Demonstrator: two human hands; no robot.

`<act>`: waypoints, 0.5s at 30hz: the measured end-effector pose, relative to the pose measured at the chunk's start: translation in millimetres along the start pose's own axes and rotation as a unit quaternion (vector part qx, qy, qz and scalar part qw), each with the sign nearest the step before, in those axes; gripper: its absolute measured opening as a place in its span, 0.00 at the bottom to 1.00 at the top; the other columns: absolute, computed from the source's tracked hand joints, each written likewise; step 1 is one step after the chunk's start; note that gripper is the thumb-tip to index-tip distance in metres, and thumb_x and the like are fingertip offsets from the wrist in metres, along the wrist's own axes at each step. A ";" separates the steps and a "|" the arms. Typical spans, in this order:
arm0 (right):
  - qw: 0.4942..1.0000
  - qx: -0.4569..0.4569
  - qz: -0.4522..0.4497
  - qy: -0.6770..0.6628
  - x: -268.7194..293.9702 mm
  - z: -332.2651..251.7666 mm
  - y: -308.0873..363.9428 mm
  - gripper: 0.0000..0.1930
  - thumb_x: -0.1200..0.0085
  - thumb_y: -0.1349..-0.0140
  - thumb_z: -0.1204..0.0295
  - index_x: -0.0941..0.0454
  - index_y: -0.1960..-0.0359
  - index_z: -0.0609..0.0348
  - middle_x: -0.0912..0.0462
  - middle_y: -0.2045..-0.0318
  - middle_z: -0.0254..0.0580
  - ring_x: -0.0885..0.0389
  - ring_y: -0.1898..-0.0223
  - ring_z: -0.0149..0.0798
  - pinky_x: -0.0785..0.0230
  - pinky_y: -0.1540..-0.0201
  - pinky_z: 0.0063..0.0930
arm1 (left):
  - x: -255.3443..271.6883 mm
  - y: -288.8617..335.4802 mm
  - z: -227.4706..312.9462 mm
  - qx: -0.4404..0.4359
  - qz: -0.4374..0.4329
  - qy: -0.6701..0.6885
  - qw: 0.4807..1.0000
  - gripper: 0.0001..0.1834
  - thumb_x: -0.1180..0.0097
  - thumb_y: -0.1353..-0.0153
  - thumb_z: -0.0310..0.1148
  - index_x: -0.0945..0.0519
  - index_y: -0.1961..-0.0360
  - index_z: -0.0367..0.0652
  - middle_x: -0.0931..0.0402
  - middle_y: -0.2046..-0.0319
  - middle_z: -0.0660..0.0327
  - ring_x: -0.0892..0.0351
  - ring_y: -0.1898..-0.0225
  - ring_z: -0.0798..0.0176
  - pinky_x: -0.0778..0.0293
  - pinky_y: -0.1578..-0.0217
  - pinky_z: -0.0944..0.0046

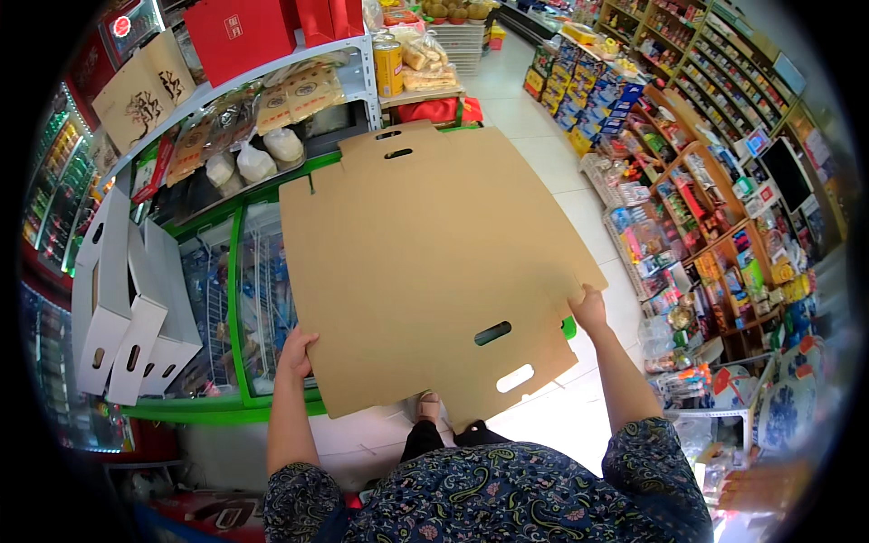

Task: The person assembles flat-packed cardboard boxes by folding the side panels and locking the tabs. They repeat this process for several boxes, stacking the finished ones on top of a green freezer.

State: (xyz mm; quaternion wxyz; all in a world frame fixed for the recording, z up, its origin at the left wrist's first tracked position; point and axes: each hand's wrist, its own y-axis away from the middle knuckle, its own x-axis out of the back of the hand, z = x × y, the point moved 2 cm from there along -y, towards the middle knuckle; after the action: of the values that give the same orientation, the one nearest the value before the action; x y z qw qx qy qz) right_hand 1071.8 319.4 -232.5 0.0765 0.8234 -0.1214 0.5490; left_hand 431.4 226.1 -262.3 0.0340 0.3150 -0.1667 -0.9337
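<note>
A large flat sheet of brown cardboard (425, 244), cut as an unfolded box with oval handle slots, is spread out before me. Its far part lies over the green-framed chest freezer (237, 299), while the near part reaches out over the floor. My left hand (297, 353) grips the sheet's left edge near its lower corner, thumb on top. On the opposite side my right hand (588, 309) is closed on the right edge, close to that corner. The fingers beneath the board are hidden on both sides.
White folded boxes (136, 317) with handle holes stand on the freezer's left end. Behind it a shelf (281, 63) carries red bags and packets. A yellow can (387, 65) stands at the back. Along the right run racks of packaged goods (697, 217), with stacked cartons (588, 95) farther off.
</note>
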 end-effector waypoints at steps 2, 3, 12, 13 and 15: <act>0.999 0.025 0.040 -0.007 -13.9 15.4 -16.7 0.32 0.38 0.47 0.59 0.29 0.42 0.65 0.25 0.48 0.67 0.27 0.45 0.60 0.32 0.42 0.44 | 12.2 27.0 -4.8 0.021 0.008 -0.023 0.999 0.31 0.45 0.46 0.21 0.34 0.38 0.37 0.27 0.45 0.53 0.24 0.46 0.52 0.25 0.46 0.52; 1.000 0.006 0.029 0.003 -17.8 17.1 -26.1 0.36 0.37 0.47 0.58 0.32 0.39 0.63 0.25 0.47 0.63 0.28 0.43 0.59 0.35 0.39 0.44 | 14.2 39.7 -7.6 0.029 0.013 -0.032 0.999 0.31 0.43 0.45 0.22 0.34 0.38 0.37 0.27 0.45 0.53 0.24 0.45 0.52 0.25 0.46 0.51; 0.989 -0.082 -0.122 0.016 -24.0 -7.5 -88.9 0.48 0.31 0.56 0.51 0.38 0.35 0.62 0.20 0.49 0.55 0.21 0.46 0.45 0.37 0.38 0.46 | 65.4 139.2 -7.0 0.124 0.130 -0.094 0.979 0.29 0.44 0.44 0.21 0.33 0.38 0.37 0.24 0.47 0.54 0.21 0.49 0.54 0.24 0.47 0.52; 0.992 -0.047 -0.118 -0.022 -39.2 23.2 -104.9 0.46 0.29 0.58 0.52 0.32 0.39 0.64 0.19 0.52 0.55 0.19 0.49 0.46 0.33 0.41 0.43 | 67.1 130.2 -8.3 0.139 0.143 -0.113 0.973 0.28 0.43 0.43 0.21 0.32 0.39 0.37 0.23 0.47 0.54 0.21 0.49 0.55 0.23 0.48 0.53; 0.986 -0.006 -0.159 -0.053 -61.0 13.6 -108.3 0.40 0.27 0.62 0.52 0.24 0.48 0.67 0.16 0.57 0.55 0.16 0.55 0.47 0.27 0.49 0.40 | 81.9 138.9 -7.5 0.161 0.204 -0.148 0.954 0.26 0.43 0.42 0.22 0.31 0.41 0.37 0.22 0.49 0.55 0.21 0.49 0.56 0.23 0.49 0.54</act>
State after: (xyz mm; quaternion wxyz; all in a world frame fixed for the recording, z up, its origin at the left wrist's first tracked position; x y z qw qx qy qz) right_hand 1092.1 426.8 -293.2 0.1610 0.8595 0.0040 0.4851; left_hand 364.6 79.2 -268.8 0.1472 0.1344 -0.3790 -0.9037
